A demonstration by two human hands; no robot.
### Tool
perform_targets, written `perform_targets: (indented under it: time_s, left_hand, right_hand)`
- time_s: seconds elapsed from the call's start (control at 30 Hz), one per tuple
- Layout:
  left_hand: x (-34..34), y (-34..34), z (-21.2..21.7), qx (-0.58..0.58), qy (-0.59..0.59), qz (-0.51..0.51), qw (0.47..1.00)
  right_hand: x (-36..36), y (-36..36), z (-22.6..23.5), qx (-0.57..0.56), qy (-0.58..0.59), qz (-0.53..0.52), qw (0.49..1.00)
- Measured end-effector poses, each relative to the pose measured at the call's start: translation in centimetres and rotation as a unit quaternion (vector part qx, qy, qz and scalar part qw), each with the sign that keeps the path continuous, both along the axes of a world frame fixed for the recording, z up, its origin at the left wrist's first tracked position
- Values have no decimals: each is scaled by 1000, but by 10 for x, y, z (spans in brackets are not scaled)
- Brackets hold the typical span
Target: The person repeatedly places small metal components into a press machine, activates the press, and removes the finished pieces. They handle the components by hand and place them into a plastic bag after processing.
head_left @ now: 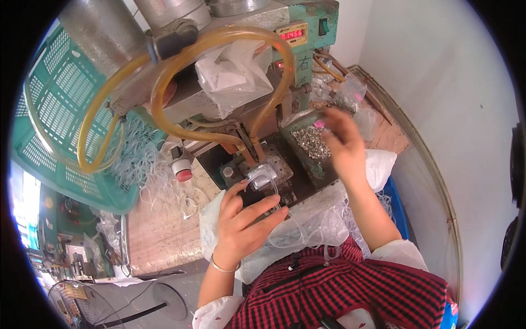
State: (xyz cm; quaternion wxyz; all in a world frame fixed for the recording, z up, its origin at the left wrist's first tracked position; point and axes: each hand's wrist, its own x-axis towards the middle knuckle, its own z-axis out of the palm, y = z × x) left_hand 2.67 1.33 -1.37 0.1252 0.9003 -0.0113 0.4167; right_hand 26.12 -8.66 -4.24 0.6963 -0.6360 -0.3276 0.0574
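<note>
My left hand (244, 222), wearing a bangle, is at the front of a machine's metal die block (267, 171). Its fingers are partly spread, and a thin clear plastic tube (296, 222) runs between the fingertips, held there. The tube curves over the block and hangs toward my lap. My right hand (345, 145) is above the right side of a green metal tray (315, 178) with a heap of small shiny metal pieces (311, 143). Motion smears its fingers, so whether it holds a piece cannot be made out.
Yellowish hoses (159, 98) loop before the press. A red push button (183, 172) stands left of the die. A green basket (66, 137) and piled clear tubing (137, 153) lie left. A blue bin (395, 205) is at right, near the wall; a fan (82, 304) is lower left.
</note>
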Motion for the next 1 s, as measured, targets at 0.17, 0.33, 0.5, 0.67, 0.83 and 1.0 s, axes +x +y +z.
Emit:
perform_targets:
  time_s: [0.17, 0.33, 0.5, 0.67, 0.83, 1.0]
  left_hand:
    - [1, 1, -1, -12, 11, -9, 1000]
    - [0, -1, -8, -27, 4, 3, 1000]
    - [-15, -20, -17, -76, 29, 46, 996]
    - [-75, -17, -13, -31, -121, 211, 969]
    - [-132, 45, 16, -118, -310, 405, 852]
    - [-115, 130, -38, 27, 69, 462, 884]
  right_hand:
    - [32, -27, -63, -104, -101, -105, 984]
    - [3, -40, -58, -242, -229, -57, 941]
    - [-2, -23, -64, -288, -296, -99, 905]
    - [-2, -31, -72, -228, -242, -115, 936]
    - [3, -24, -58, -155, -266, -121, 944]
    - [-1, -13, -45, -156, -258, -109, 947]
